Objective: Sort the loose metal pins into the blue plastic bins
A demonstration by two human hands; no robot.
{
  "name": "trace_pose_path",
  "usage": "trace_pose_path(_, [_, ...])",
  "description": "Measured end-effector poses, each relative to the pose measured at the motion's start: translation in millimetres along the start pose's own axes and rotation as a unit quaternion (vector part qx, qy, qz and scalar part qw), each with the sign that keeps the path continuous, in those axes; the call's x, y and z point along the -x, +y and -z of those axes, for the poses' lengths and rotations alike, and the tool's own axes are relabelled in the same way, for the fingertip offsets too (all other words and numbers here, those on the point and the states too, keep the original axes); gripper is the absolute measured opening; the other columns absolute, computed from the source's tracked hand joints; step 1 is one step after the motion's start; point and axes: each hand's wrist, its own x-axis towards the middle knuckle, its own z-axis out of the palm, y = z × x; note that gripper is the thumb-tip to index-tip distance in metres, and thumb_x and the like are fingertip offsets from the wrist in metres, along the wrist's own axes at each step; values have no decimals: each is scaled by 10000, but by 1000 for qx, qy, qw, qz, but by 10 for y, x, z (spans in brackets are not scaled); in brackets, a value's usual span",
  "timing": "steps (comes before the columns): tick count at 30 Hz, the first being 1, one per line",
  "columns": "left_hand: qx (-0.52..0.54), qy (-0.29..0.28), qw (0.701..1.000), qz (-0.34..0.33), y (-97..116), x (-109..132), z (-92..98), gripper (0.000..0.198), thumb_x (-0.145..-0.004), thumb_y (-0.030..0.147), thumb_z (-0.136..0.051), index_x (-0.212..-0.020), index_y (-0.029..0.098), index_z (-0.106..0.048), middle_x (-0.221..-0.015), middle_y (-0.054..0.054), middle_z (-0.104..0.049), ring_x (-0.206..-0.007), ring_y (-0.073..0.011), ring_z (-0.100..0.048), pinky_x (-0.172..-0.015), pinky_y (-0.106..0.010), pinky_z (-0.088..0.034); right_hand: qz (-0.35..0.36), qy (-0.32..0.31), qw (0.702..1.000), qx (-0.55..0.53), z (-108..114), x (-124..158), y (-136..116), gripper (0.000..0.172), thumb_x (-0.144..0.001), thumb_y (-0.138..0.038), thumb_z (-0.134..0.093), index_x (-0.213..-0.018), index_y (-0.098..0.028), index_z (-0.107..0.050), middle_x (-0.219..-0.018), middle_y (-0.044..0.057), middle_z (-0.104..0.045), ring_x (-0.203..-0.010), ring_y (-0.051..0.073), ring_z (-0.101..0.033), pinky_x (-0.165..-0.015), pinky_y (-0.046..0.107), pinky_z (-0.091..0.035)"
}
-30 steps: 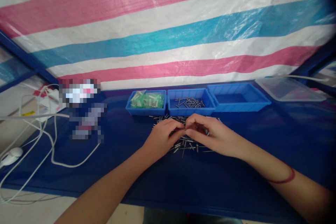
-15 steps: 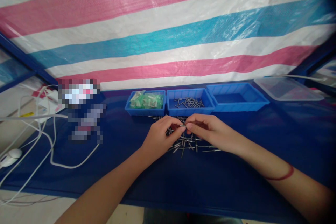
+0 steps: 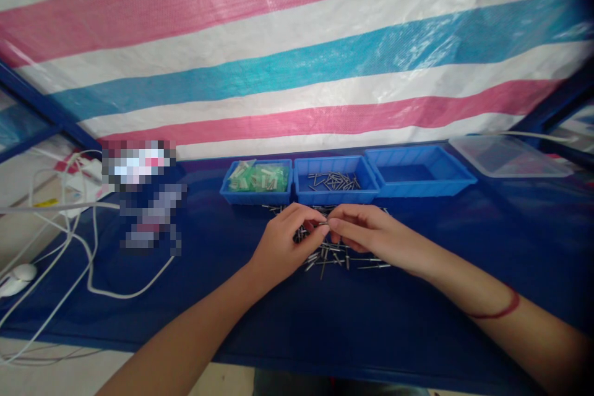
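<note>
My left hand (image 3: 284, 240) and my right hand (image 3: 374, 234) meet fingertip to fingertip over the table. Between thumb and forefinger, each pinches one end of a small metal rivet (image 3: 323, 223), mostly hidden by the fingers. Below and around them lies a loose heap of blind rivets (image 3: 328, 255), silvery with long thin stems. Just behind the hands, the middle blue bin (image 3: 336, 197) holds several thin metal pieces like those on the table.
The left blue bin (image 3: 257, 198) contains green-tinted plastic packets (image 3: 260, 178). To the right stands another blue bin (image 3: 422, 189), beside a clear plastic lid (image 3: 510, 158). White cables (image 3: 93, 260) and a white mouse (image 3: 18, 278) occupy the table's left side.
Almost nothing differs. Both hands keep their pinch, and the fingertips at the rivet have shifted very slightly.
</note>
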Motion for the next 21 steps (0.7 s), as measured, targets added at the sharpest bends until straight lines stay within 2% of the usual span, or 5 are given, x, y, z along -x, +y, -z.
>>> trace_pose_path(5, [-18, 8, 1000, 25, -16, -1, -4, 102, -889, 229, -567, -933, 169, -637, -882, -44, -643, -777, -134, -599, -739, -251, -489, -10, 13, 999, -31, -6, 2, 14, 323, -783, -480, -623, -806, -162, -570, -653, -28, -520, -519, 70, -394, -464, 223, -283])
trace_pose_path(8, [-28, -7, 999, 39, -36, -1, -5, 113, -898, 230, -555, -927, 170, -645, -889, -46, -651, -817, -146, -605, -784, -267, -486, 14, 29, 999, -19, -7, 5, 33, 310, -765, -460, -655, -818, -168, -566, -654, -34, -505, -556, 82, -422, -497, 227, -317])
trace_pose_path(14, [-13, -49, 998, 22, -53, 9, -20, 188, -942, 250, -478, -933, 166, -646, -954, -70, -657, -897, -167, -612, -829, -284, -481, 96, 88, 985, 116, 0, 6, 63, 326, -853, -495, -537, -764, -183, -567, -635, -20, -493, -573, 113, -425, -523, 254, -344])
trace_pose_path(18, [-37, -55, 997, 41, -38, 17, -38, 232, -938, 280, -489, -1101, 160, -602, -1049, -86, -639, -981, -192, -592, -889, -327, -465, 149, 202, 948, 197, 109, -38, 69, 315, -879, -475, -513, -739, -197, -560, -679, 9, -551, -595, 137, -466, -555, 278, -374])
trace_pose_path(21, [-45, -65, 996, 49, -36, 26, -50, 324, -923, 296, -518, -1211, 149, -539, -1061, -92, -629, -994, -201, -586, -902, -348, -461, 198, 305, 881, 302, 277, -119, 103, 259, -895, -436, -508, -843, -200, -603, -783, 52, -627, -690, 185, -537, -662, 321, -412])
